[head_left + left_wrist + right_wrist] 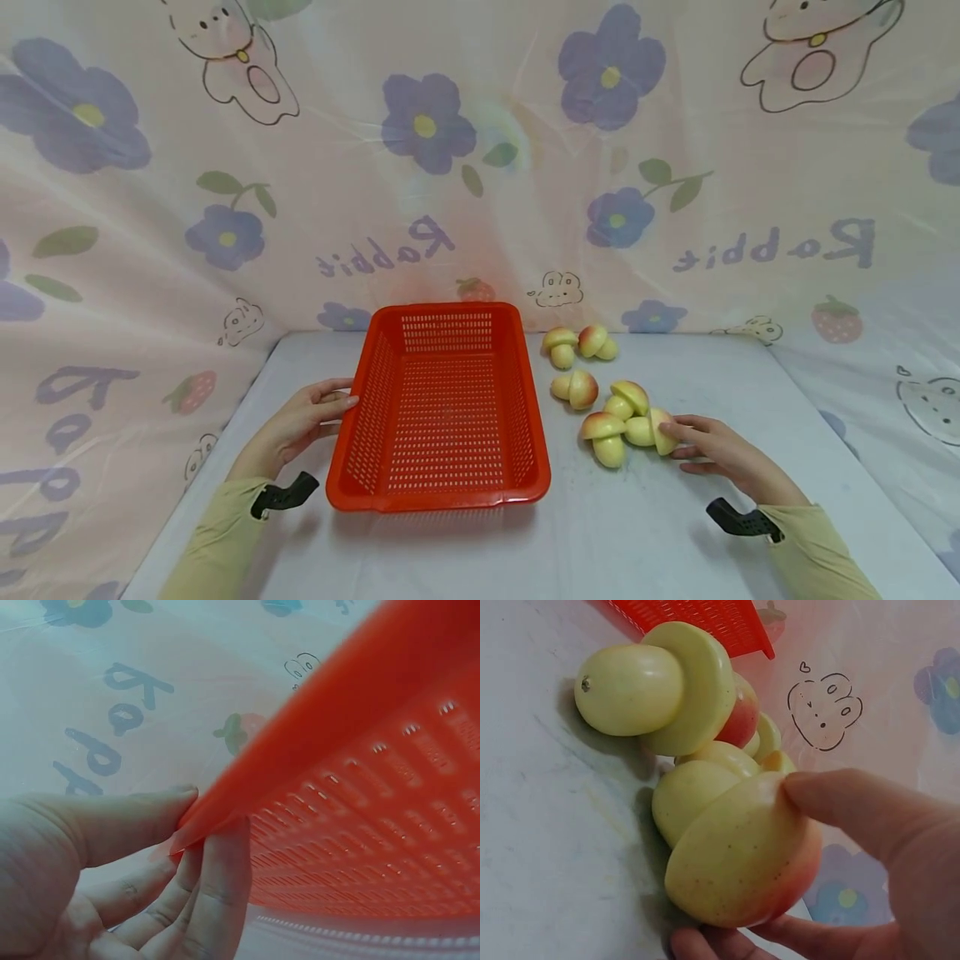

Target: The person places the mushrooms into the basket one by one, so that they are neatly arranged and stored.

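Observation:
A red plastic basket [450,498] with slotted walls stands on the table, left of the middle. My left hand [303,419] pinches its left rim; in the left wrist view the thumb [142,825] lies on the outer side and the fingers reach under the lip. To the right of the basket, my right hand [723,454] grips the cap of a yellow-red toy mushroom [742,855], thumb on one side and fingertips round the other. Against that one lie two similar toy mushrooms, one toward the front [609,450] and one behind [628,398].
More toy mushrooms lie between the basket and the back curtain: one [575,389] near the basket's right side and two at the back, left [560,346] and right [597,342]. A patterned curtain [517,208] hangs behind the white table [600,542].

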A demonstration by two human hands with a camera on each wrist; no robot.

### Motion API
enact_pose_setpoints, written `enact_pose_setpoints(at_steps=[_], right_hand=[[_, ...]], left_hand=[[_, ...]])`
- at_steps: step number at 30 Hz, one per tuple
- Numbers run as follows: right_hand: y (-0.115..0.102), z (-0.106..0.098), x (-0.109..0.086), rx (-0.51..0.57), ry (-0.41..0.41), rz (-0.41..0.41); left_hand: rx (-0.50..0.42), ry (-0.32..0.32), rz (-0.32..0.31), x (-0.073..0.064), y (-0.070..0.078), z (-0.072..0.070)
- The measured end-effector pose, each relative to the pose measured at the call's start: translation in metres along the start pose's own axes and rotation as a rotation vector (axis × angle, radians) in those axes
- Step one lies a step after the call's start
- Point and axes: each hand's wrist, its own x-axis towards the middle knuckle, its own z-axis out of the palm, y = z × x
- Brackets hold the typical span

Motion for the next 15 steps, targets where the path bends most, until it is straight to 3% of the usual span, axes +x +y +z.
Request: enact_pose_setpoints(at_steps=[7,15], right_hand=[[0.0015,-0.0019,-0.0001,0.015,-0.036,-0.015],[-0.002,-0.0026,0.0043,-0.027,-0.012,0.015]], left_hand=[[-0.034,0.002,-0.015,-0.0002,0.002,0.0033],[-0.045,0.005,-0.022,-0.0016,0.0022,0.003]])
